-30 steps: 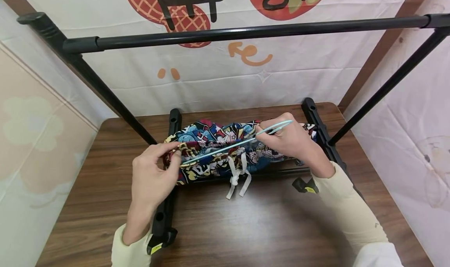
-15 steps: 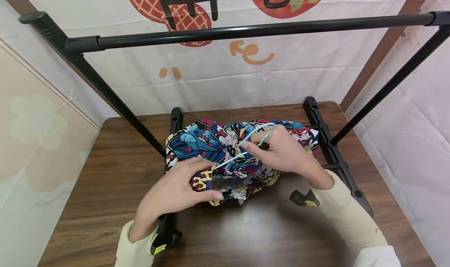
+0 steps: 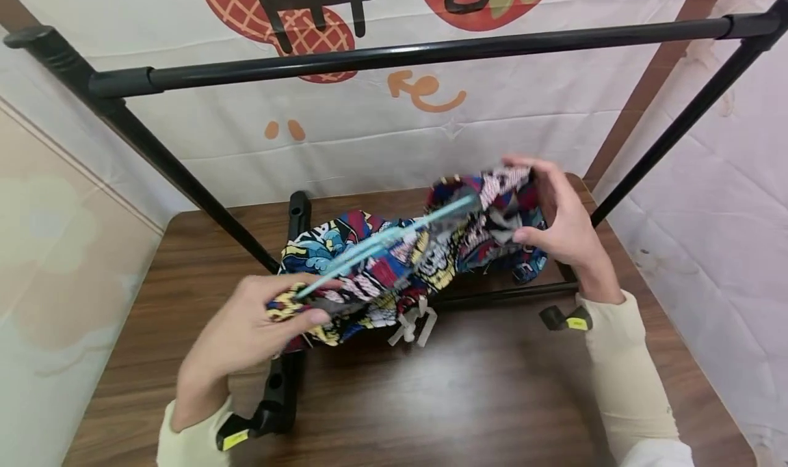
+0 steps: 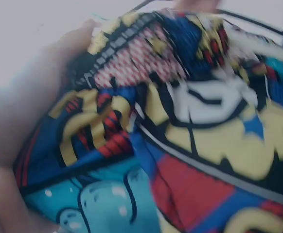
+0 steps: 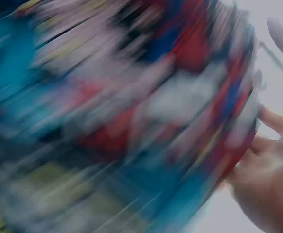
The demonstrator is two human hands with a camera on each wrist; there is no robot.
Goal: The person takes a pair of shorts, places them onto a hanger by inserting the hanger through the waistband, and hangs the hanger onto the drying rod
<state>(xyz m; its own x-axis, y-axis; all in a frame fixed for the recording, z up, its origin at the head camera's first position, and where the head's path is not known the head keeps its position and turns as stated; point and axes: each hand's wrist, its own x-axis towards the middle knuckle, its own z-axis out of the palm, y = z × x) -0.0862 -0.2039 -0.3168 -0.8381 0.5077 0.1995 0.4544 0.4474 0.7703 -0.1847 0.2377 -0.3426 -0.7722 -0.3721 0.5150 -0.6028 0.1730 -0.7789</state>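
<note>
Comic-print shorts [image 3: 431, 248] with a gathered waistband and a white drawstring [image 3: 414, 323] are held above the low bar. A thin light-blue clothes hanger [image 3: 382, 241] slants across the waist opening, blurred, its right end higher. My left hand [image 3: 246, 327] grips the left end of the waistband, thumb in front and fingers behind. My right hand [image 3: 569, 217] is curled round the right end of the waistband, fingers at the far side and thumb at the near side. Printed cloth [image 4: 180, 136] fills most of the left wrist view. Motion blurs the cloth [image 5: 132, 111] in the right wrist view.
A black rack frame surrounds the work, with a top bar [image 3: 400, 57] across the back and a low bar [image 3: 511, 294] behind the shorts. The left foot [image 3: 280, 385] stands on the wooden table [image 3: 418, 405]. A printed white curtain [image 3: 369, 159] hangs behind.
My right hand has let go of the hanger and moved right to the waistband's end. My left hand shifted right, then back left. The waistband has spread and lifted on the right.
</note>
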